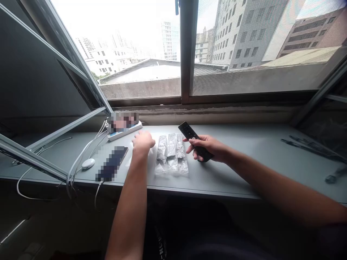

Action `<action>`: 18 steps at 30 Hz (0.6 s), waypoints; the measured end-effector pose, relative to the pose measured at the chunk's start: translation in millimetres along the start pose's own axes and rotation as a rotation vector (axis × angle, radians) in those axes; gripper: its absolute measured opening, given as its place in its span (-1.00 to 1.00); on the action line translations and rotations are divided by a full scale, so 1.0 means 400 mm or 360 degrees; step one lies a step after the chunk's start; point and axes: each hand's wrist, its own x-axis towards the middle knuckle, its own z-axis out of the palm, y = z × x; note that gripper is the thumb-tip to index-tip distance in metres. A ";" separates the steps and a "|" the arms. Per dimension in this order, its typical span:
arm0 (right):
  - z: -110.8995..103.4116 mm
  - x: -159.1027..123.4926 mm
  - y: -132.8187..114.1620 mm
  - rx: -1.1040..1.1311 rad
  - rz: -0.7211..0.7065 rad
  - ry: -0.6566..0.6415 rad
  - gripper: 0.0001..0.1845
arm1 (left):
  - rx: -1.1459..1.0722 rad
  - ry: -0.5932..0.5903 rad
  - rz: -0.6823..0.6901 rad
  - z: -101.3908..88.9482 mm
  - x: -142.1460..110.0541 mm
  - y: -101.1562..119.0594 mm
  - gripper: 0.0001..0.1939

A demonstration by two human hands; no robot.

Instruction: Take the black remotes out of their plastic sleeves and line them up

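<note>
My right hand (202,146) is wrapped round a black remote control (187,130), which points up and to the left above the desk. Under its lower end, a small dark round shape shows on the desktop. To the left of that hand lie three silvery wrapped packets (171,146) in clear plastic, side by side. My left hand (143,140) is low over the desk, left of the packets, with its fingers curled and mostly turned away from view. Thin clear plastic (151,153) shows beside and under it; whether the fingers grip it is hidden.
A phone (115,162), partly blurred out, lies on the grey desk (244,155) with a cable plugged in. Near it are a white round puck (88,163), white cables and a power strip (126,131). Metal frames (67,128) rise at left; dark rods (309,148) lie at right.
</note>
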 end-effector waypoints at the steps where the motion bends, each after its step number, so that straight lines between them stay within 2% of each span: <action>1: -0.001 0.000 0.001 0.0018 -0.0001 -0.0004 -0.53 | -0.0065 0.0098 0.0105 0.000 -0.005 0.031 -0.49; 3: -0.006 0.001 0.002 0.0073 -0.0019 -0.0013 -0.55 | -0.0277 0.0277 0.0379 0.003 -0.009 0.098 -0.42; 5: -0.013 0.003 0.001 0.0143 -0.0039 -0.0024 -0.57 | -0.0496 0.0367 0.0599 0.014 -0.007 0.156 -0.44; 8: -0.020 0.006 -0.006 0.0288 -0.0006 -0.0066 -0.56 | -0.0567 0.0451 0.0652 0.042 0.003 0.194 -0.57; 12: -0.016 0.005 -0.021 0.0520 0.0072 -0.0087 -0.52 | -0.0668 0.0439 0.0726 0.077 0.014 0.167 -0.71; 18: -0.013 0.003 -0.028 0.0742 0.0172 0.0016 -0.65 | -0.0820 0.0638 0.0641 0.097 0.027 0.108 -0.67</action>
